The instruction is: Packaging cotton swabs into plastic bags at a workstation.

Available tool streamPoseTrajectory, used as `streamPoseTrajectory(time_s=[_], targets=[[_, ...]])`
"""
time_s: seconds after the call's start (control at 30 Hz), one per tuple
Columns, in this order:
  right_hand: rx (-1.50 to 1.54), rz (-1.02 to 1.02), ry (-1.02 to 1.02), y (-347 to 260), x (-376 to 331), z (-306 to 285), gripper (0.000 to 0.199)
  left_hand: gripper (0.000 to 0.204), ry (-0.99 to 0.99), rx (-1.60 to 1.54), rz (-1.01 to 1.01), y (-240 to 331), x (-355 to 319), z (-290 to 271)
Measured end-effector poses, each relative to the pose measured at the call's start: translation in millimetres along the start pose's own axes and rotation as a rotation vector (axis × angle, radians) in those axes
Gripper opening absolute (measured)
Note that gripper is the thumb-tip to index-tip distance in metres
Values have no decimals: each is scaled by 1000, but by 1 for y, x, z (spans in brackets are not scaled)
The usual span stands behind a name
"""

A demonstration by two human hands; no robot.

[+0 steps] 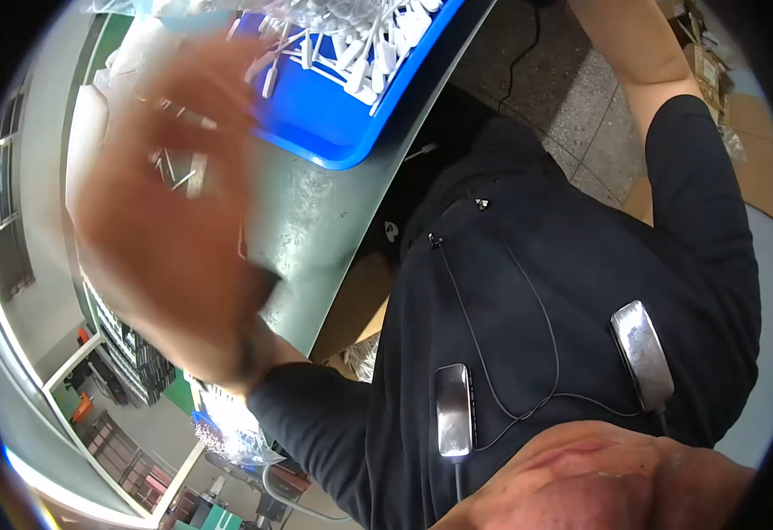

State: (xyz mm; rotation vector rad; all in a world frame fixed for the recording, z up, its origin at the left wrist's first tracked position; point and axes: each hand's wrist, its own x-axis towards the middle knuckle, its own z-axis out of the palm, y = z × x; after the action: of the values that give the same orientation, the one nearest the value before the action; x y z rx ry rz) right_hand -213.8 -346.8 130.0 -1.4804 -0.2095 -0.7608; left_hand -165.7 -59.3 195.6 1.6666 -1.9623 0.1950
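My left hand (170, 177) is large and smeared by motion over the left part of the grey-green worktable (302, 212). A dark band (249, 344) circles its wrist. Its fingers reach toward a blue tray (342, 155) at the top; blur hides whether they hold anything. Many small white plastic parts (377, 66) with thin stems lie heaped in the tray, beside clear plastic wrapping (307, 13). A few small pale pieces (196, 175) show through the gap in the hand. My right forearm (629, 40) runs out past the top edge, so that hand is out of sight.
Past the table's edge, a thin black cable (525, 53) lies on the tiled floor (594, 124). Cardboard (757, 141) stands at the right. Shelving with stacked dark items (135, 353) and a clear bag of small pieces (236, 433) are at the lower left.
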Motion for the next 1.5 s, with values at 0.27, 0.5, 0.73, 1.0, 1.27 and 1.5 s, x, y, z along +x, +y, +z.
streamPoseTrajectory(time_s=[0.27,0.5,0.73,1.0,1.27,1.5], targets=[[121,-188,-231,37,-8,59,36,14,-484,-528,-387,14,-140,190],[-49,-173,-146,-33,34,25,36,30,-515,157,-272,-43,-210,308],[137,71,4,-69,27,27,26,26,-604,-121,-326,-16,-151,252],[87,-17,-115,-54,43,29,40,18,-741,-346,-755,36,-118,28],[148,156,8,-83,26,27,19,17,226,40,-542,-12,35,-91],[86,134,-22,-80,28,33,28,23,-307,202,-521,-92,119,-70]])
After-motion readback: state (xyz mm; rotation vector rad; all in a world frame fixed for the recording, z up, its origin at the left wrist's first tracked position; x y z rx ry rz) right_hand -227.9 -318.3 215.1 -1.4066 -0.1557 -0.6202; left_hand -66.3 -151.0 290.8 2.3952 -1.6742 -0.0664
